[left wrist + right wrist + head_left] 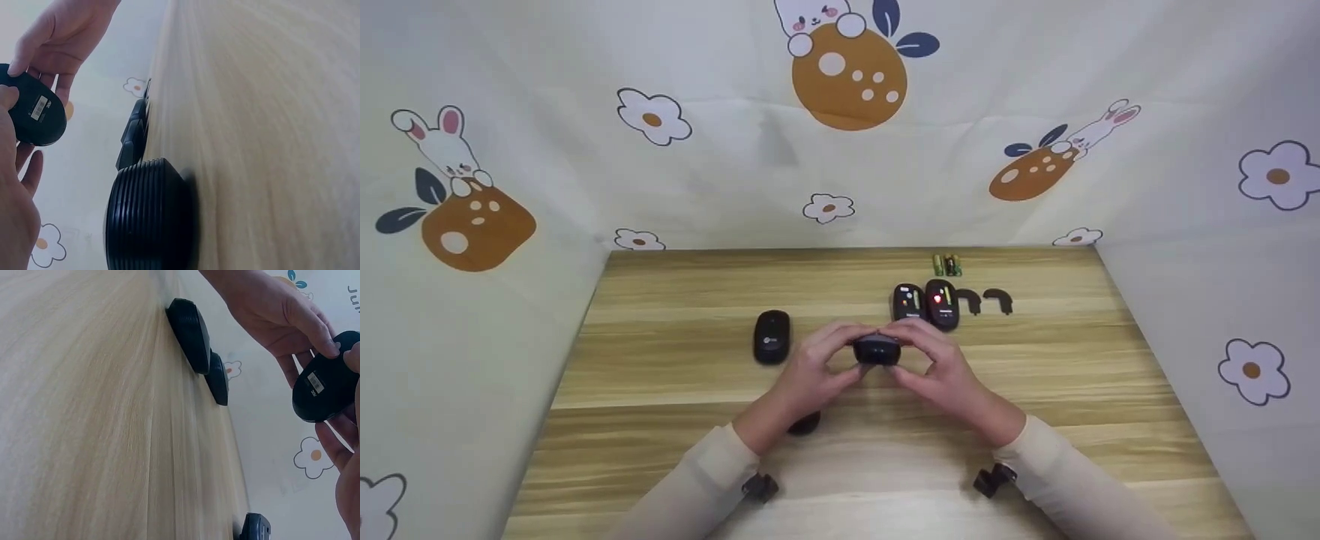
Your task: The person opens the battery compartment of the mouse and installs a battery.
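Both hands hold one black computer mouse (877, 349) up over the table. My left hand (812, 369) grips its left side, thumb below and fingers above. The right hand (946, 369) grips the other side in the same way. The mouse's underside, with a white barcode label, shows in the left wrist view and the right wrist view. Left of the hands a second black mouse (772, 337) lies on the table. Another dark mouse (805, 424) is mostly hidden under the left forearm.
Beyond the hands, two mice lie bottom up, one (909, 300) beside the other (943, 304), each with a battery showing; the right one glows red. Two curved black covers (999, 300) lie to their right. Several batteries (947, 265) are near the table's (675, 450) back edge.
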A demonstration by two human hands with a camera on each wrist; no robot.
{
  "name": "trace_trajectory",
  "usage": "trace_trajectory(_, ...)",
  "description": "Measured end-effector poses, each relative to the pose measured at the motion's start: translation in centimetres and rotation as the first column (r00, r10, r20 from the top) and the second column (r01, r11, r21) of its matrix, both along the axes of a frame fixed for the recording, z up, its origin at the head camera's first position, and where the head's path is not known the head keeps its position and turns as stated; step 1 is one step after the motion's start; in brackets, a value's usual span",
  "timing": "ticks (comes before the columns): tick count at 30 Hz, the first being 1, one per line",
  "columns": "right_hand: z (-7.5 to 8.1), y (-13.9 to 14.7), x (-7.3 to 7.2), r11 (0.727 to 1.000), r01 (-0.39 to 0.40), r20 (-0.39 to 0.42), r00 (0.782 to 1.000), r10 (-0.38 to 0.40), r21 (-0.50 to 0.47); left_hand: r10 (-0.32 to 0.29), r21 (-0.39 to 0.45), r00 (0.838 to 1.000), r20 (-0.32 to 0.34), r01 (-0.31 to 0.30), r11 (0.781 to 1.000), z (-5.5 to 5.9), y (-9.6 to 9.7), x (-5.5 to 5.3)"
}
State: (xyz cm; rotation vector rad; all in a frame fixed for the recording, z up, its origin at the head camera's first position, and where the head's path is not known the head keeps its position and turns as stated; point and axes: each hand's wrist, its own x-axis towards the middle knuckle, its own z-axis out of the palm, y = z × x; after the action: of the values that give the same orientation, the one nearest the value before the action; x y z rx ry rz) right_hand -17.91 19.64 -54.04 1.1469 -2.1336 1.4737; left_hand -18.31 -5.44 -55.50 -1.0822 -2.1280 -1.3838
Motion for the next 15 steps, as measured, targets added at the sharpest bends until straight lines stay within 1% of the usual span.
trace_trajectory(4,-0.03,-0.19,-0.03,1.0,0.004,0.028,1.0,-0.003,-0.018,-0.03,0.019,0.999,0.042,0.029,0.999,0.09,0.11,0.1)
trace_trajectory(9,-0.11,-0.29,0.18,0.999,0.013,0.11,0.994,-0.009,-0.035,-0.05,0.025,0.994,0.102,0.048,0.999,0.26,0.19,0.3)
trace_trajectory(12,0.05,-0.33,0.35,0.999,0.002,0.152,0.988,0.006,-0.05,-0.059,0.034,0.989,0.137,0.054,0.998,0.35,0.23,0.45)
trace_trajectory(15,0.15,-0.32,0.39,0.998,-0.018,0.175,0.984,0.03,-0.068,-0.074,0.056,0.98,0.185,0.065,0.996,0.43,0.27,0.55)
